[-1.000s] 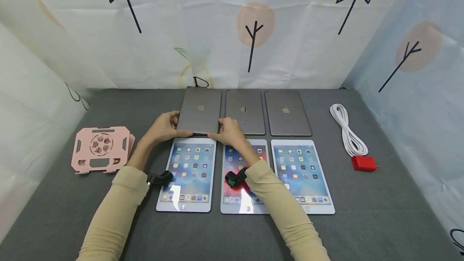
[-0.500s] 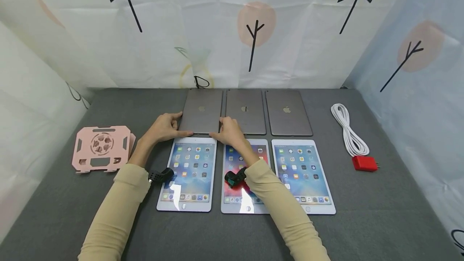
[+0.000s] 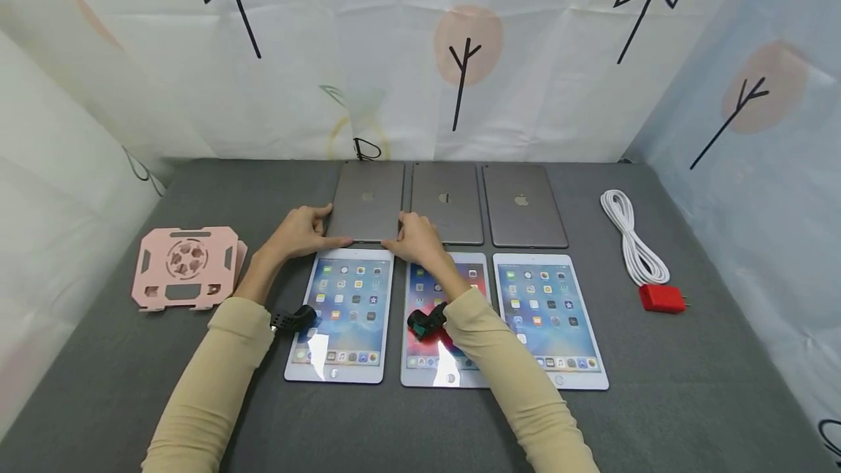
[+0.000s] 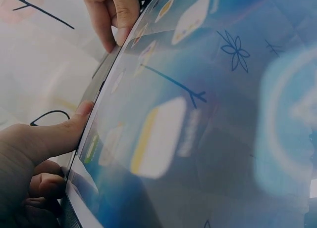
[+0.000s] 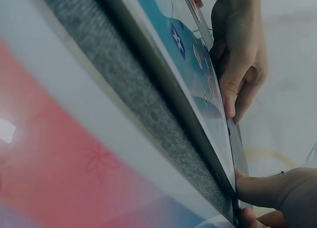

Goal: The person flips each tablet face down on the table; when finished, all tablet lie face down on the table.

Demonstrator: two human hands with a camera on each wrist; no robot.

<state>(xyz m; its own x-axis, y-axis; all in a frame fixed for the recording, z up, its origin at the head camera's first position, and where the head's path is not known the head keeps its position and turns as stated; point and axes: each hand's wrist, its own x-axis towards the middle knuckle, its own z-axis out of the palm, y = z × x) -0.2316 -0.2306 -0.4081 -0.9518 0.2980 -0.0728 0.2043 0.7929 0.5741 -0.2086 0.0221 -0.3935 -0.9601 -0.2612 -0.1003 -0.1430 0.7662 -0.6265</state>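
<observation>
My left hand (image 3: 298, 232) holds the near left corner of a grey tablet (image 3: 368, 217), lying back up with an apple logo in the rear row. Its thumb lies along the tablet's near edge, fingers at the side. At the near right corner, my right hand (image 3: 417, 239) grips the same tablet, its thumb also on the near edge. Just in front lies a white-framed tablet (image 3: 344, 312) with a lit screen. The left wrist view shows the left thumb (image 4: 69, 131) at the grey edge beyond that screen; in the right wrist view the right thumb (image 5: 262, 188) touches it.
Two more grey tablets, a middle one (image 3: 448, 203) and a right one (image 3: 525, 210), complete the rear row. Two lit white tablets, one central (image 3: 420, 378) and one right (image 3: 552, 312), lie in front. A pink stand (image 3: 187, 268) sits left; a white cable (image 3: 631, 239) and red charger (image 3: 661, 298) lie right.
The left grey tablet has settled lower and slightly to the right, in line with the rear row. Both hands have kept their hold with only slight movement.
</observation>
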